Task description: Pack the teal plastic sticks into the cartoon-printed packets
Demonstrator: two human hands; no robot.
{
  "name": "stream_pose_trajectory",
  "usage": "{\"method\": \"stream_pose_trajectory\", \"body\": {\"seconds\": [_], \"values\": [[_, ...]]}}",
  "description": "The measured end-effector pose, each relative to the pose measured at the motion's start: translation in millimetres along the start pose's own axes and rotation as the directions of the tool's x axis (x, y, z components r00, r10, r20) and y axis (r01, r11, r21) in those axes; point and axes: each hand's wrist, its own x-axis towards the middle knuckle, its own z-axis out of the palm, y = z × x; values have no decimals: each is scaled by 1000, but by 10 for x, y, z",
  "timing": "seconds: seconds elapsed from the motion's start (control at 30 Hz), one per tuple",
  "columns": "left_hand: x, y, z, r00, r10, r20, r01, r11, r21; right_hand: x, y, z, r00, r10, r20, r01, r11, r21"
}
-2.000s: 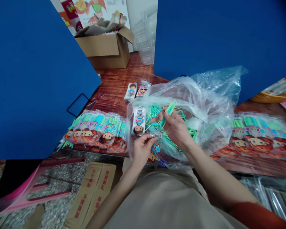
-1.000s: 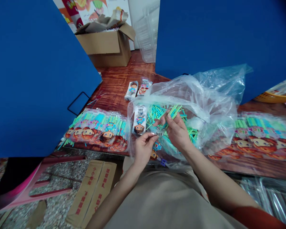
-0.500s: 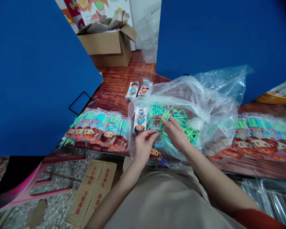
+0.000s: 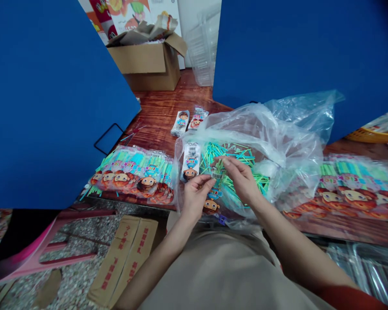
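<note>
My left hand is closed, pinching the upper edge of a clear printed packet with a cartoon face and a barcode. My right hand is closed on a small bunch of green sticks. Their lower ends lie behind the barcode, seemingly inside the packet's mouth. Beneath both hands, loose green and blue sticks are heaped in a large clear plastic bag. A stack of flat printed packets lies left of the heap.
Filled packets lie in rows at the left and right. Two small packet stacks sit farther back. Blue panels stand on both sides. An opened cardboard box is behind; a yellow basket is far right.
My right hand has lowered the green sticks toward the packet, and they now sit down behind its barcode. My left hand has barely moved.
</note>
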Motion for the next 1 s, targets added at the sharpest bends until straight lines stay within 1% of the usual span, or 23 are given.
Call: {"method": "stream_pose_trajectory", "body": {"seconds": [0.07, 0.1, 0.23, 0.33, 0.4, 0.47, 0.5, 0.6, 0.7, 0.77, 0.83, 0.87, 1.0], "values": [[2, 0, -3, 1000, -2, 5, 2, 1000, -10, -7, -13, -30, 1000, 1, -12, 0, 1000, 26], [2, 1, -4, 1000, -2, 8, 3, 1000, -17, -12, -25, -46, 1000, -14, -6, 14, 1000, -3], [0, 14, -7, 1000, -8, 4, 8, 999, -48, -35, -77, -101, 989, -93, 113, 119, 961, -251], [-5, 38, -8, 1000, -11, 3, 11, 998, -66, -38, -94, -130, 977, -179, 119, 207, 932, -298], [-7, 51, -8, 1000, -8, 15, 9, 997, -71, -34, -96, -146, 957, -235, 169, 282, 891, -356], [-8, 52, -8, 1000, -1, 27, 3, 997, -71, -32, -97, -157, 934, -261, 244, 345, 838, -423], [-7, 49, -10, 1000, 2, 30, 0, 998, -67, -33, -98, -161, 928, -270, 258, 362, 820, -444], [-2, 29, -18, 999, 6, 31, -4, 999, -52, -43, -103, -166, 923, -276, 269, 375, 800, -468], [0, 17, -29, 1000, 7, 25, -5, 999, -50, -40, -113, -176, 924, -195, 328, 341, 808, -481], [-4, 19, -35, 1000, 2, 12, -1, 999, -43, -27, -125, -195, 939, -179, 294, 308, 821, -481], [-10, 23, -41, 1000, -3, 4, 3, 1000, -28, -12, -140, -220, 948, -205, 244, 303, 818, -489], [-13, 24, -44, 1000, -2, 3, 3, 1000, -21, -7, -148, -232, 946, -217, 239, 312, 807, -501], [-24, 22, -46, 1000, 6, 5, -6, 1000, -9, -8, -168, -257, 921, -189, 340, 358, 753, -552]]}}
